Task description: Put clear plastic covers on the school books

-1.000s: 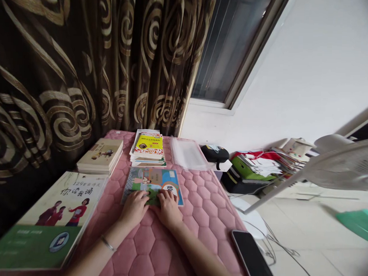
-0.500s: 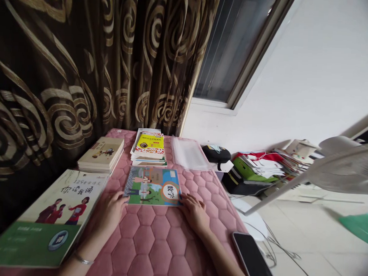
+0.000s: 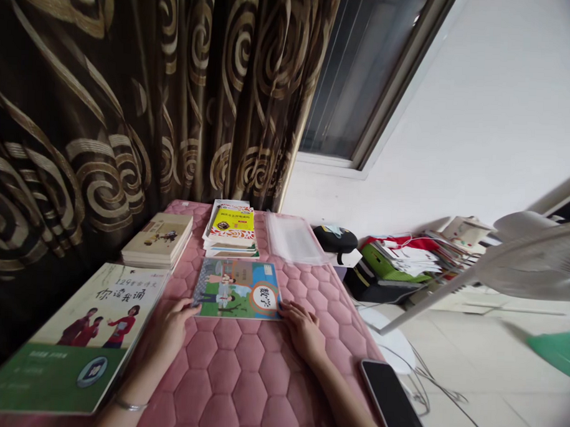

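A blue and green maths textbook [image 3: 238,290] lies face up and sideways on the pink quilted table cover [image 3: 249,377]. At its near left corner, my left hand [image 3: 176,322] has its fingertips closed on the edge. My right hand [image 3: 304,329] grips the near right corner, fingers bent together along the border. Just beyond the textbook sits a pile of books and papers [image 3: 232,230] with a yellow cover on top. Clear plastic book covers [image 3: 293,239] lie flat to the right of that pile.
Left of my arm lies a large green and cream book [image 3: 82,337], with a stack of tan books [image 3: 157,239] behind it. A phone [image 3: 393,401] rests at the right edge. Beyond that edge stand a white fan [image 3: 536,256] and heaped papers and bags [image 3: 400,258]. A patterned curtain [image 3: 200,98] hangs behind.
Almost nothing differs. Both hands stay at the textbook's near corners, and the view has shifted very slightly.
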`<state>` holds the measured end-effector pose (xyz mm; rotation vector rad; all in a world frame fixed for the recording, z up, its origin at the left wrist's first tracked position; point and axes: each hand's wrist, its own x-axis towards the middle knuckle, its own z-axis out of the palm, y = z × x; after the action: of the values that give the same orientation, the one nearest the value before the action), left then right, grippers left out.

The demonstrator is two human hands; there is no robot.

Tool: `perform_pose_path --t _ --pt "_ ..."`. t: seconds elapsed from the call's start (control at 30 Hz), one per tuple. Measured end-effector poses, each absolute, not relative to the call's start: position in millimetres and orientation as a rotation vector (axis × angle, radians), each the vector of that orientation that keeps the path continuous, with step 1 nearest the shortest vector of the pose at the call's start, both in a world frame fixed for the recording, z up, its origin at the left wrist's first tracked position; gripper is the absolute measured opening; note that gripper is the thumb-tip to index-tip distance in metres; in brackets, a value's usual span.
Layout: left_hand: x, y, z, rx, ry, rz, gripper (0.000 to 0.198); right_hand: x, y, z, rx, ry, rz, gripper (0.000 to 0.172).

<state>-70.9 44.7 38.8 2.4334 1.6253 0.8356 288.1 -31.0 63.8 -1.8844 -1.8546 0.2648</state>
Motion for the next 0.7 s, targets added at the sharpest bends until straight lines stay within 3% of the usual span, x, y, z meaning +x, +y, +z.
perform_pose_path --t 0.1,0.3,0.43,0.7 --pt "-69 41 44 2.468 1.615 0.813 0.065 292 -32 62 -1.887 -1.883 0.276 0.038" --pt "-12 19 67 2.528 1.805 0.682 0.022 246 -25 66 -1.837 -1.97 0.145 0.037" --pt "30 17 70 2.534 1.738 0.655 0.021 199 -7 62 -1.824 -1.968 0.124 0.045" --pt "18 21 69 2.507 1.734 0.722 0.018 205 -2 61 -1.832 -1.935 0.197 0.032"
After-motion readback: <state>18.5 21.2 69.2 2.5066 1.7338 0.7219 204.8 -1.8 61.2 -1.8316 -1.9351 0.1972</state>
